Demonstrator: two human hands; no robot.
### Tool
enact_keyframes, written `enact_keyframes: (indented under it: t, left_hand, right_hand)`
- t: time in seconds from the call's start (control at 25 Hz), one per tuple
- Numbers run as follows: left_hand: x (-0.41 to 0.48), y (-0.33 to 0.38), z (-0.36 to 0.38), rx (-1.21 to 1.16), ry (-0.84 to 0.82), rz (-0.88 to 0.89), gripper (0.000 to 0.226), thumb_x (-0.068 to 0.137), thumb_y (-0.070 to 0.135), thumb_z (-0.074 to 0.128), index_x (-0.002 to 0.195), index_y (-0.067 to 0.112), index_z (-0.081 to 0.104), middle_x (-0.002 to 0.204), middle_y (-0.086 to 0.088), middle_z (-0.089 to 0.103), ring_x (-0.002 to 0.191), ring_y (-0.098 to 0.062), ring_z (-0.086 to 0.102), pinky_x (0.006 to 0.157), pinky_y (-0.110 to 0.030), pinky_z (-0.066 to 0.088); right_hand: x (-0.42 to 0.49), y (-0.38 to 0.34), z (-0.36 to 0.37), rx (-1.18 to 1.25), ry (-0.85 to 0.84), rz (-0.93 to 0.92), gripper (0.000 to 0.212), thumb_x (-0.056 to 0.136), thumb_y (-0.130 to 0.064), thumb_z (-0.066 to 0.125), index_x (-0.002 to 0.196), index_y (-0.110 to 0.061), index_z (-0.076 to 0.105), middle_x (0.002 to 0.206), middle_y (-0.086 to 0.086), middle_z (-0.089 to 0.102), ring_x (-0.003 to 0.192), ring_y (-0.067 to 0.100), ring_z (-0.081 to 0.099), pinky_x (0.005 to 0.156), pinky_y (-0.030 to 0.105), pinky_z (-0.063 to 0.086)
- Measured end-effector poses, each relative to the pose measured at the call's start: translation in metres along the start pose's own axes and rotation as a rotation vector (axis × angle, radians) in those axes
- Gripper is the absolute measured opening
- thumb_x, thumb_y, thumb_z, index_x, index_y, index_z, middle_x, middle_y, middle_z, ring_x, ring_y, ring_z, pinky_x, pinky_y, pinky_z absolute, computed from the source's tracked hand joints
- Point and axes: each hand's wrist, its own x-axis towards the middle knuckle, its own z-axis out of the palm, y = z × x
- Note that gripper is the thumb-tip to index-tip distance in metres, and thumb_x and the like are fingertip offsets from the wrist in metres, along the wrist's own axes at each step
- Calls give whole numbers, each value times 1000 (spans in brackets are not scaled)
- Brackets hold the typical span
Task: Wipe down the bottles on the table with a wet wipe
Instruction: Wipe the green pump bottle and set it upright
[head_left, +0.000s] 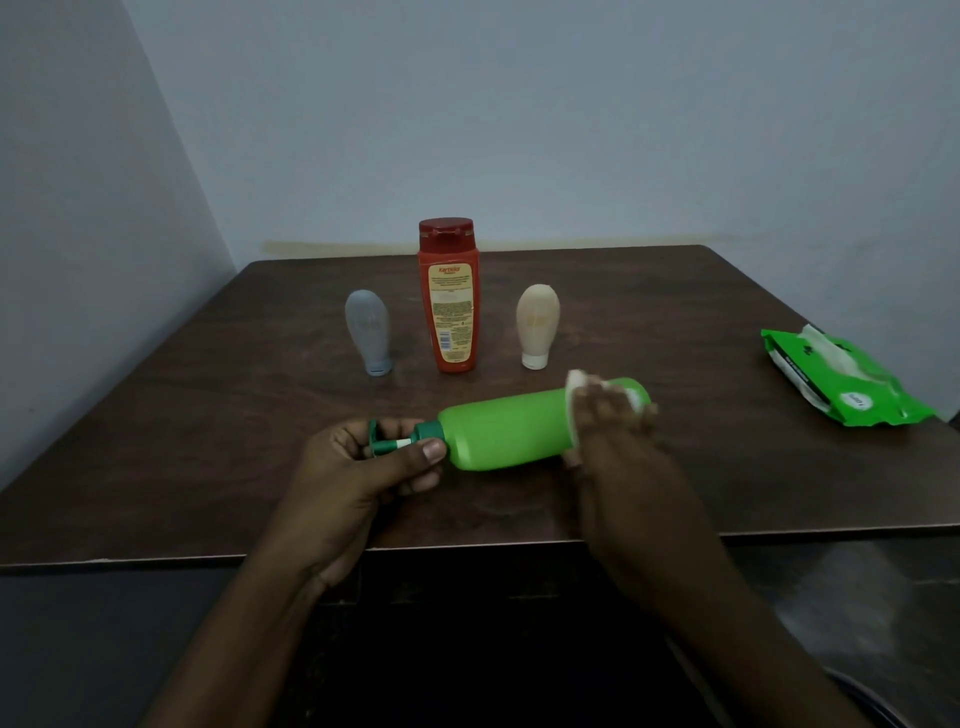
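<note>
Bottles are what we clean, and the green bottle (511, 431) is the one in hand, held on its side just above the desk (675, 467) near the front edge. Our left hand (363, 467) grips it at the pump neck, thumb and fingers curled round the dark green collar. Our right hand (618, 441) presses the wipe (576, 382) against the bottle's base end, fingers bent over it; that hand is blurred, so the exact finger lie is unclear.

We judge the bottle to be light, stiff plastic with a smooth skin that will turn slippery once wet. The neck is a narrow hold and the pump could twist, so a firmer place to take it is the shoulder just below the collar.

Behind stand three more: a grey tube (368, 332), a red bottle (448, 296) and a beige tube (537, 327), all upright, set apart from each other. The tubes stand on their caps and look easy to knock over. The wipe pack (841, 376) lies open at the right edge. Bare desk lies between us and that row, but the front edge is close under our wrists, so a dropped bottle could roll off.
</note>
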Motion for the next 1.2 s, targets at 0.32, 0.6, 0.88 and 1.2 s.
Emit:
enact_keyframes:
  t: [0.32, 0.6, 0.88, 1.2]
  left_hand:
    - [-2, 4, 3, -24, 4, -24, 58, 55, 14, 85, 106, -11, 70, 91, -14, 78, 78, -15, 75, 64, -21, 61]
    - [-3, 4, 4, -42, 18, -38, 44, 65, 3, 80, 106, -10, 70, 92, -15, 77, 78, -16, 75, 65, -22, 62]
    - [-4, 8, 7, -37, 36, -51, 27, 68, 7, 80, 92, -1, 74, 85, -12, 79, 70, -15, 75, 63, -23, 63]
    - [-7, 8, 9, -52, 70, -53, 27, 67, 6, 80, 92, -2, 72, 88, -15, 79, 72, -17, 75, 61, -23, 62]
  right_hand:
    - [-12, -52, -3, 25, 3, -98, 67, 95, -17, 43, 156, -1, 19, 163, 16, 21, 152, 31, 15, 123, 48, 17]
    - [-21, -36, -2, -49, -36, -153, 63, 98, -27, 36, 156, -6, 23, 163, 11, 21, 153, 26, 14, 121, 47, 19]
    - [-20, -7, -1, -48, -10, 98, 62, 100, -26, 36, 155, -2, 21, 162, 17, 23, 151, 33, 19, 121, 51, 22]
    - [-22, -66, 6, 40, 4, -297, 62, 98, -27, 42, 154, -5, 28, 164, 10, 22, 153, 26, 13, 122, 46, 20]
